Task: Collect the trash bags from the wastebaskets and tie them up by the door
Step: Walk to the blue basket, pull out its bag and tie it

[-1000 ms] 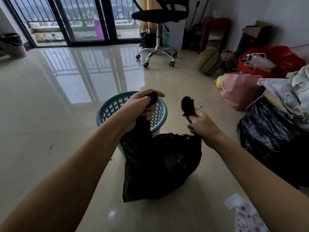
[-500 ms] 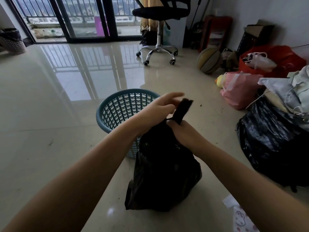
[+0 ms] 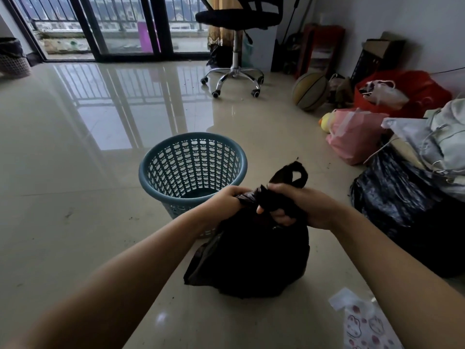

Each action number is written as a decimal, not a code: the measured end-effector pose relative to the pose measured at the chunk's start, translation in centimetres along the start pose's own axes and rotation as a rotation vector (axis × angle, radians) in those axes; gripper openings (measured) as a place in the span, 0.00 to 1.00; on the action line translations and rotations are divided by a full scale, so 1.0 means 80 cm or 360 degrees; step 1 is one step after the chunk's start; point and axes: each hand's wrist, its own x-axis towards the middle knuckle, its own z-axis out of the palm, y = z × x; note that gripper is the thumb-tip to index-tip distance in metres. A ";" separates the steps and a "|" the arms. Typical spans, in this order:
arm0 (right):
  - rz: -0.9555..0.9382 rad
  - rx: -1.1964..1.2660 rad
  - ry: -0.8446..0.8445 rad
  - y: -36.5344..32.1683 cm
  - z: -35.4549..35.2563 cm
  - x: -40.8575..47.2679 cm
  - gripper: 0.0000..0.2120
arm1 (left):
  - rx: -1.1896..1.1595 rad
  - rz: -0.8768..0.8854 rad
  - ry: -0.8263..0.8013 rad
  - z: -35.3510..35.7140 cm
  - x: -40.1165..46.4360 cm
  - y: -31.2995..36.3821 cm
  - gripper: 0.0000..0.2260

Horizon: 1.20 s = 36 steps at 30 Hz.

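A full black trash bag (image 3: 254,258) stands on the tiled floor in front of me. My left hand (image 3: 224,201) grips one twisted handle of the bag at its neck. My right hand (image 3: 302,207) is closed on the other handle, whose loop (image 3: 295,173) sticks up above my knuckles. The two handles cross between my hands. Just behind the bag stands a blue perforated wastebasket (image 3: 192,167) with no liner in it. A second wastebasket (image 3: 12,62) with a dark bag in it stands at the far left by the glass door.
A large black bag (image 3: 402,212) with pale bags piled on it sits at the right. A pink bag (image 3: 352,137), a red bag, a basketball (image 3: 310,91) and boxes line the right wall. An office chair (image 3: 236,46) stands at the back. A printed plastic bag (image 3: 362,323) lies bottom right.
My hands, apart with one handle each a second ago, came together over the bag. The handles are now crossed and pulled down at the neck, with one loop standing up.
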 end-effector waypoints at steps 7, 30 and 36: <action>-0.0072 -0.1590 0.0481 0.021 -0.013 0.022 0.06 | -0.0799 -0.0360 -0.0243 -0.004 0.008 -0.018 0.09; 0.0309 -0.0843 0.1093 0.130 -0.055 0.008 0.33 | 0.0581 -0.0946 -0.0237 -0.074 -0.025 -0.132 0.08; 0.0667 -0.0928 0.0855 0.203 -0.091 -0.016 0.38 | 0.0902 -0.1112 0.0117 -0.087 -0.048 -0.178 0.07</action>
